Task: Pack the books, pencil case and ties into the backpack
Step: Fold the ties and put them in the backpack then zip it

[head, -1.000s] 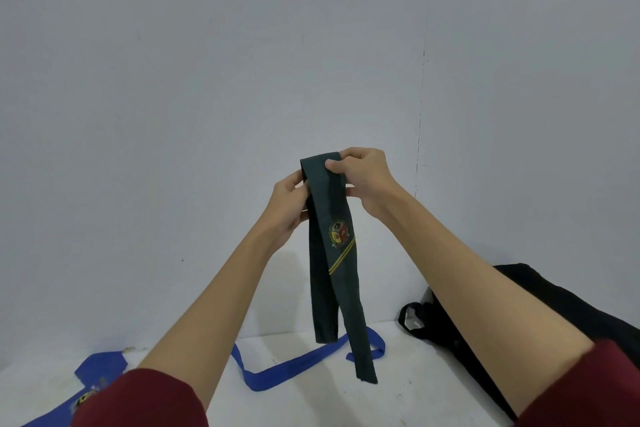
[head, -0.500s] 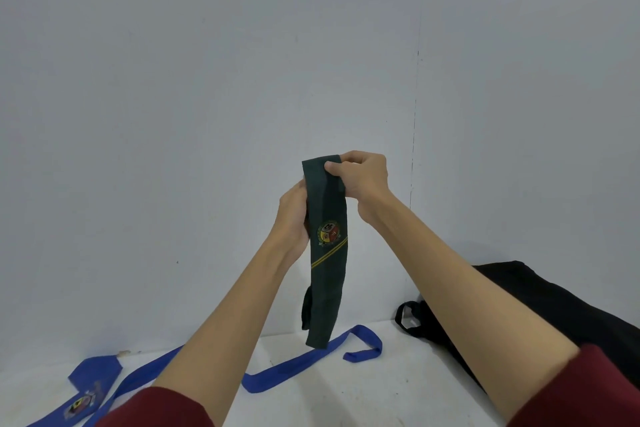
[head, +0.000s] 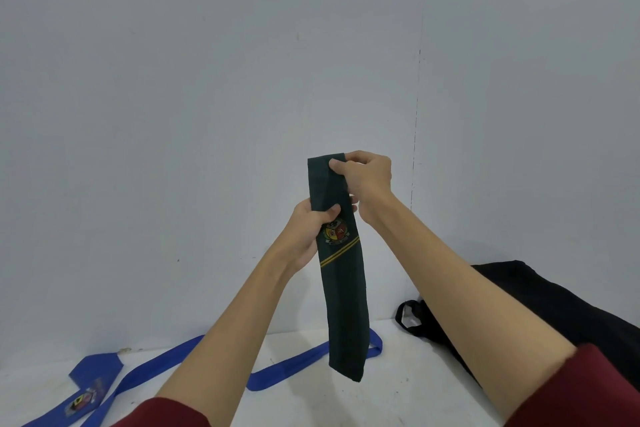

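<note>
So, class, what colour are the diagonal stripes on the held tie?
Yellow, on the dark green fabric tie; head view.

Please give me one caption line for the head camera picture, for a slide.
Both hands, left hand and right hand, hold a folded green tie up; blue tie and black backpack lie below.

White surface (head: 398,399): blue tie (head: 287,366) flat at left-centre, black backpack (head: 568,315) at right.
</note>
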The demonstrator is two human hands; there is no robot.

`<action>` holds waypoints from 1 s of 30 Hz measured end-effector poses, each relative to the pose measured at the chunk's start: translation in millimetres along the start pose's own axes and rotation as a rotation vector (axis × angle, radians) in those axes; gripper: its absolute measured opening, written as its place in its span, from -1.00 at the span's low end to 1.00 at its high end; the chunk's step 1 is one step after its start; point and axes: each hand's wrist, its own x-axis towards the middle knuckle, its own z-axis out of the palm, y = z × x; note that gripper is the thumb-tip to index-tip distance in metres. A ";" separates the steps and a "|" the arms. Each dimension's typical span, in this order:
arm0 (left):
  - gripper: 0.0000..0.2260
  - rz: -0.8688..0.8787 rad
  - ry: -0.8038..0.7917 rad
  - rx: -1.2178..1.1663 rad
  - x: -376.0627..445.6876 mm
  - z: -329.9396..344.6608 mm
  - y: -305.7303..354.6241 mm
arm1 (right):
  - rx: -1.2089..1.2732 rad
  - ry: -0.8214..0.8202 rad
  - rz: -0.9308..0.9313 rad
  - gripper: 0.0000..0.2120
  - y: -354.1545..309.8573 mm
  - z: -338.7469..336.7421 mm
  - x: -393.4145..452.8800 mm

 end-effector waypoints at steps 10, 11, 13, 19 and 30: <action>-0.87 0.082 0.035 0.166 5.7 -5.5 4.0 | -0.202 -0.138 -0.145 -0.90 -9.4 -13.7 2.1; -0.88 0.096 0.040 0.179 6.4 -5.4 5.7 | -0.210 -0.187 -0.139 -0.87 -9.5 -15.2 1.6; -0.88 0.125 0.044 0.219 7.1 -6.4 7.4 | -0.206 -0.264 -0.089 -0.80 -6.0 -16.4 2.3; -0.89 0.019 -0.073 0.147 2.7 -9.1 -2.7 | -0.032 -0.166 -0.067 -0.74 -7.3 -11.6 -0.1; -0.82 -0.104 -0.200 0.173 -10.3 -24.4 -45.5 | 0.093 -0.146 -0.104 -0.74 -20.1 -10.5 6.1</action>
